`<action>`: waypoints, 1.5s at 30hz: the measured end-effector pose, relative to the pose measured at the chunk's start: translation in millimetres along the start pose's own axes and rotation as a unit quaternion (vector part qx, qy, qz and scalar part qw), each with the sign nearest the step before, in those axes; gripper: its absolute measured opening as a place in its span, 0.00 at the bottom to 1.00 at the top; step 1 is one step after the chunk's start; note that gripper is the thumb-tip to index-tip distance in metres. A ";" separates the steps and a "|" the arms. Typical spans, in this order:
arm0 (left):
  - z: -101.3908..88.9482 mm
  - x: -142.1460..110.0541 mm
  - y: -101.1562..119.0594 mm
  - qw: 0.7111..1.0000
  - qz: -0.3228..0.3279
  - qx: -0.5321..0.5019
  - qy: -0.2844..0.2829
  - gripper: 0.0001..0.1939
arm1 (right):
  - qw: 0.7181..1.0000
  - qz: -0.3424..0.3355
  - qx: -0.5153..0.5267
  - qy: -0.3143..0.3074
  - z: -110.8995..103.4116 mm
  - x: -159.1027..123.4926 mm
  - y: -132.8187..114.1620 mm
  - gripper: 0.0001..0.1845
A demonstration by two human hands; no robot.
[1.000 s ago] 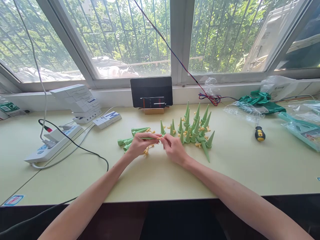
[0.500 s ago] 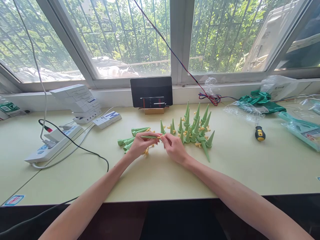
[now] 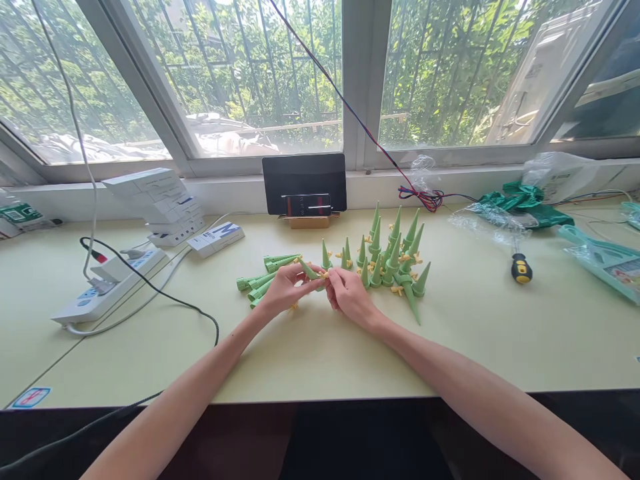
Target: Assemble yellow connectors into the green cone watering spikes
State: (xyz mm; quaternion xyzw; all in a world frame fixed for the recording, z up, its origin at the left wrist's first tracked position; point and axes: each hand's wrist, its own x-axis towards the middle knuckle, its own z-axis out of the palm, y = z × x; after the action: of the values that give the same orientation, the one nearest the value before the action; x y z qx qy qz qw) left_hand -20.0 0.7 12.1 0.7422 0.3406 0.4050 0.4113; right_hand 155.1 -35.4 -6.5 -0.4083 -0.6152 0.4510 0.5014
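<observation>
Near the middle of the table, my left hand (image 3: 285,290) is closed on a green plastic watering spike (image 3: 307,269), its tip pointing up and to the left. My right hand (image 3: 350,293) pinches a small yellow valve (image 3: 325,275) at the spike's wide end; whether it is seated in the spike is too small to tell. Several green spikes with yellow valves (image 3: 390,263) stand on the table to the right, one lying tilted at the front. Beside my left hand lie several green spikes (image 3: 253,283) on their sides, partly hidden by that hand.
Behind the hands, a phone (image 3: 307,205) leans on a black tablet (image 3: 304,175). To the left are a power strip (image 3: 110,287), white boxes (image 3: 155,207) and cables. A screwdriver (image 3: 521,268), a green plastic bag (image 3: 525,203) and a packaged teal item (image 3: 600,257) lie to the right.
The held spike has turned from lying nearly level to tilting with its tip raised. My left fingers have shifted around it, while my right hand stays at the yellow valve.
</observation>
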 end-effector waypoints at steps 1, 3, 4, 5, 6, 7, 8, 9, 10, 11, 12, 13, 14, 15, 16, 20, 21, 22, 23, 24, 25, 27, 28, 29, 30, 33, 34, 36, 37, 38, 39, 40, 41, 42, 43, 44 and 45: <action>0.3 -0.3 0.8 1.000 0.003 0.008 -0.002 0.13 | 1.000 0.007 0.014 -0.005 0.2 0.2 0.7 0.21; 0.7 -0.8 1.4 1.000 -0.002 0.011 -0.009 0.13 | 0.999 0.020 0.033 -0.013 0.3 0.8 2.8 0.21; 0.9 -1.0 1.4 1.000 -0.009 0.008 -0.014 0.13 | 0.999 0.024 0.035 -0.017 0.2 1.3 4.1 0.21; 1.0 -1.1 1.2 1.000 -0.016 0.001 -0.016 0.14 | 0.999 0.027 0.033 -0.020 0.0 1.9 5.4 0.21; 1.0 -1.2 1.0 1.000 -0.023 -0.008 -0.016 0.14 | 0.999 0.028 0.029 -0.023 -0.4 2.5 6.6 0.21; 1.0 -1.2 0.9 0.999 -0.030 -0.017 -0.016 0.14 | 0.999 0.029 0.025 -0.025 -0.8 3.2 7.5 0.22; 1.0 -1.2 1.0 0.999 -0.034 -0.025 -0.015 0.14 | 0.999 0.029 0.021 -0.026 -1.4 3.8 8.3 0.23; 1.1 -1.2 1.2 0.999 -0.038 -0.031 -0.016 0.14 | 0.999 0.029 0.017 -0.026 -2.0 4.5 8.9 0.23; 1.1 -1.2 1.7 0.998 -0.042 -0.035 -0.020 0.14 | 0.999 0.029 0.013 -0.025 -2.5 5.1 9.4 0.24; 1.2 -1.2 2.3 0.998 -0.045 -0.038 -0.026 0.14 | 0.999 0.030 0.007 -0.024 -2.9 5.7 9.8 0.24; 1.4 -1.3 3.0 0.998 -0.047 -0.039 -0.032 0.14 | 0.999 0.030 -0.001 -0.025 -3.2 6.2 10.2 0.25; 1.6 -1.3 3.6 0.997 -0.048 -0.039 -0.037 0.14 | 0.999 0.029 -0.010 -0.026 -3.3 6.7 10.6 0.25; 1.9 -1.4 4.2 0.997 -0.048 -0.037 -0.041 0.14 | 0.999 0.027 -0.021 -0.029 -3.4 7.0 11.0 0.25; 2.3 -1.5 4.8 0.997 -0.048 -0.033 -0.042 0.15 | 0.999 0.024 -0.031 -0.031 -3.3 7.3 11.4 0.25; 2.8 -1.6 5.3 0.998 -0.047 -0.030 -0.042 0.15 | 0.998 0.021 -0.041 -0.035 -3.3 7.4 11.8 0.25; 5.0 -1.9 7.3 0.999 -0.040 -0.013 -0.031 0.17 | 0.997 0.022 -0.067 -0.041 -3.3 7.8 12.1 0.25; 5.5 -1.9 7.8 0.999 -0.039 -0.009 -0.028 0.17 | 0.996 0.025 -0.072 -0.041 -3.4 7.8 11.8 0.25; 5.9 -2.0 8.1 0.999 -0.037 -0.004 -0.026 0.18 | 0.996 0.028 -0.077 -0.039 -3.5 7.9 11.4 0.25; 6.2 -2.1 8.2 0.999 -0.035 0.002 -0.024 0.17 | 0.995 0.031 -0.082 -0.036 -3.6 7.9 10.9 0.25; 6.5 -2.2 8.2 0.999 -0.034 0.008 -0.024 0.17 | 0.995 0.032 -0.087 -0.035 -3.6 8.0 10.4 0.25; 6.7 -2.3 8.1 0.999 -0.032 0.014 -0.024 0.17 | 0.995 0.033 -0.091 -0.033 -3.7 8.0 9.9 0.25; 7.1 -2.7 7.2 0.999 -0.027 0.027 -0.020 0.17 | 0.994 0.035 -0.095 -0.032 -4.0 7.9 8.9 0.24; 7.3 -2.9 6.6 0.999 -0.025 0.035 -0.018 0.16 | 0.994 0.035 -0.096 -0.031 -4.2 7.8 8.4 0.24; 7.5 -3.2 6.0 0.999 -0.022 0.042 -0.017 0.16 | 0.994 0.035 -0.098 -0.030 -4.5 7.7 7.9 0.24; 7.6 -3.6 5.3 0.998 -0.020 0.050 -0.017 0.16 | 0.994 0.035 -0.100 -0.030 -4.8 7.6 7.4 0.24; 8.0 -4.7 3.1 0.997 -0.011 0.074 -0.020 0.13 | 0.993 0.031 -0.106 -0.030 -5.8 7.5 5.9 0.24; 8.1 -5.2 2.4 0.996 -0.006 0.082 -0.020 0.12 | 0.993 0.029 -0.107 -0.031 -6.0 7.5 5.5 0.24; 8.2 -6.1 0.9 0.995 0.007 0.100 -0.016 0.11 | 0.994 0.029 -0.104 -0.033 -6.3 7.6 4.7 0.24; 8.2 -6.6 0.2 0.994 0.014 0.108 -0.013 0.11 | 0.994 0.031 -0.100 -0.034 -6.4 7.6 4.3 0.24; 8.3 -7.0 -0.3 0.993 0.020 0.117 -0.011 0.10 | 0.994 0.036 -0.094 -0.036 -6.4 7.5 3.8 0.24; 8.4 -7.5 -0.8 0.992 0.026 0.124 -0.011 0.10 | 0.994 0.042 -0.089 -0.038 -6.4 7.5 3.3 0.24; 8.5 -7.8 -1.0 0.991 0.032 0.130 -0.012 0.10 | 0.995 0.049 -0.083 -0.040 -6.5 7.4 2.8 0.24; 8.7 -8.2 -1.2 0.990 0.038 0.136 -0.013 0.09 | 0.994 0.055 -0.079 -0.042 -6.5 7.3 2.3 0.24; 9.0 -8.4 -1.2 0.989 0.045 0.141 -0.013 0.08 | 0.994 0.061 -0.077 -0.043 -6.5 7.2 1.9 0.24; 9.2 -8.6 -1.2 0.988 0.051 0.146 -0.013 0.08 | 0.994 0.066 -0.075 -0.043 -6.6 7.2 1.7 0.24; 9.5 -8.8 -1.2 0.987 0.056 0.151 -0.012 0.07 | 0.994 0.070 -0.074 -0.043 -6.6 7.3 1.7 0.24; 9.8 -9.0 -1.1 0.986 0.060 0.155 -0.011 0.06 | 0.994 0.074 -0.072 -0.043 -6.6 7.5 1.9 0.24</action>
State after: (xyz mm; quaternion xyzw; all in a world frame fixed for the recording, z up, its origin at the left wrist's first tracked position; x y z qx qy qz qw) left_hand -15.5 -9.6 4.9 0.8206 0.3497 0.3629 0.2696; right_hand 160.5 -26.8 -5.9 -0.4683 -0.6347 0.4587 0.4092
